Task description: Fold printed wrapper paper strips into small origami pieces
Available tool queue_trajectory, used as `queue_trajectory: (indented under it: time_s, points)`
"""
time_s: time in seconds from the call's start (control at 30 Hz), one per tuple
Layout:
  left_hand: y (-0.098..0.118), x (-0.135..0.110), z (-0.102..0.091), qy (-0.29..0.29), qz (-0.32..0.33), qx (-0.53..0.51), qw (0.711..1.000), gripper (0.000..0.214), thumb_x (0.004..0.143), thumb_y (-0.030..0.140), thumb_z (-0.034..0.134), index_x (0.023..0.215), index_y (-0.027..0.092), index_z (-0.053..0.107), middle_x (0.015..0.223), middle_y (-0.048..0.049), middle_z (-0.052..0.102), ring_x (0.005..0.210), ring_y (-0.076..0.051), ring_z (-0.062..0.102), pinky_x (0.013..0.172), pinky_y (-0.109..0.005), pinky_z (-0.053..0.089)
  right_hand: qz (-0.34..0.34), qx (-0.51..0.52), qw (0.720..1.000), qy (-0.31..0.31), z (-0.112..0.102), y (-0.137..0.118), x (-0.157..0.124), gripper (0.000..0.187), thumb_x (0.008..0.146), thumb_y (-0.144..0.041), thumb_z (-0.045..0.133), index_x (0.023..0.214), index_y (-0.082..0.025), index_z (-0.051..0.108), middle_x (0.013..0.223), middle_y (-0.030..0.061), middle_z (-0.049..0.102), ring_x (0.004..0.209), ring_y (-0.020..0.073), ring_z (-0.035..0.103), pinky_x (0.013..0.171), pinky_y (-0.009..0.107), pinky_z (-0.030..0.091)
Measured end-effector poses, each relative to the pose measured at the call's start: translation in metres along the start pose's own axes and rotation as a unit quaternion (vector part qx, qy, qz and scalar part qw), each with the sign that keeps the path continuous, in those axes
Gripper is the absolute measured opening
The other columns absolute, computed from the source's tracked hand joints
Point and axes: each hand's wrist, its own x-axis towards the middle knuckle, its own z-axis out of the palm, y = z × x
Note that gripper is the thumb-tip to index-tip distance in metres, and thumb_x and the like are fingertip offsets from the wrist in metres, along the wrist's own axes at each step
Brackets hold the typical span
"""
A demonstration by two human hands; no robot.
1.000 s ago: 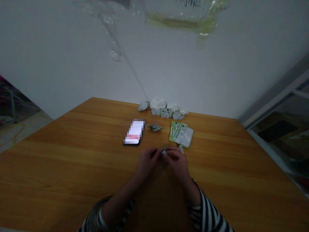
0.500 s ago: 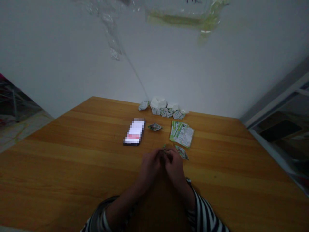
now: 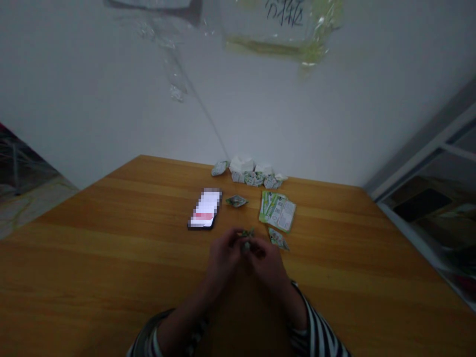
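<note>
Close together over the table, my left hand and my right hand both pinch a small folded piece of green and white printed paper. Fingers cover most of it, so its full shape is hidden. Just beyond my right hand lies a flat, pointed folded paper piece. Another folded paper piece rests farther back, between the phone and the stack. The stack of flat green and white printed sheets lies to the right of it.
A phone with a lit, pixelated screen lies left of centre on the wooden table. Along the wall stand several crumpled or folded paper shapes, with one more at their left. Tape and a written sheet cling to the wall.
My hands have shifted slightly left and turned the folded paper, so more of it shows above and between the fingers. The camera view has tilted up a little.
</note>
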Motion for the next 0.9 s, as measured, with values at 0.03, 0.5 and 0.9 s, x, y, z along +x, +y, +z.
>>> queue_trajectory:
  time_s: [0.03, 0.5, 0.9]
  points:
    - [0.001, 0.0, -0.001, -0.011, 0.003, 0.011, 1.0, 0.017, 0.076, 0.022, 0.059, 0.092, 0.02, 0.064, 0.077, -0.0029, 0.071, 0.07, -0.018, 0.065, 0.064, -0.027, 0.049, 0.001, -0.004, 1.0, 0.005, -0.001, 0.0, 0.0, 0.024, 0.076, -0.018, 0.061, 0.097, -0.024, 0.071, 0.092, 0.0041, 0.073, 0.082, 0.0215, 0.066, 0.076, 0.034, 0.052]
    - [-0.017, 0.009, -0.005, -0.105, 0.085, 0.15, 0.979, 0.022, 0.076, 0.034, 0.063, 0.093, 0.02, 0.066, 0.098, -0.0083, 0.058, 0.086, -0.024, 0.058, 0.077, -0.034, 0.046, 0.066, 0.178, 0.971, 0.147, -0.027, 0.024, 0.015, 0.036, 0.073, -0.035, 0.068, 0.104, -0.019, 0.059, 0.075, 0.0018, 0.067, 0.06, 0.0164, 0.063, 0.054, 0.027, 0.051]
    - [-0.019, 0.015, 0.001, -0.137, -0.026, -0.033, 0.99, 0.017, 0.076, 0.031, 0.062, 0.081, 0.015, 0.065, 0.075, -0.0044, 0.067, 0.066, -0.017, 0.06, 0.059, -0.026, 0.046, 0.052, 0.235, 0.964, 0.116, -0.033, 0.027, 0.018, 0.022, 0.074, -0.033, 0.07, 0.09, -0.019, 0.063, 0.06, -0.0033, 0.064, 0.045, 0.0085, 0.054, 0.042, 0.017, 0.036]
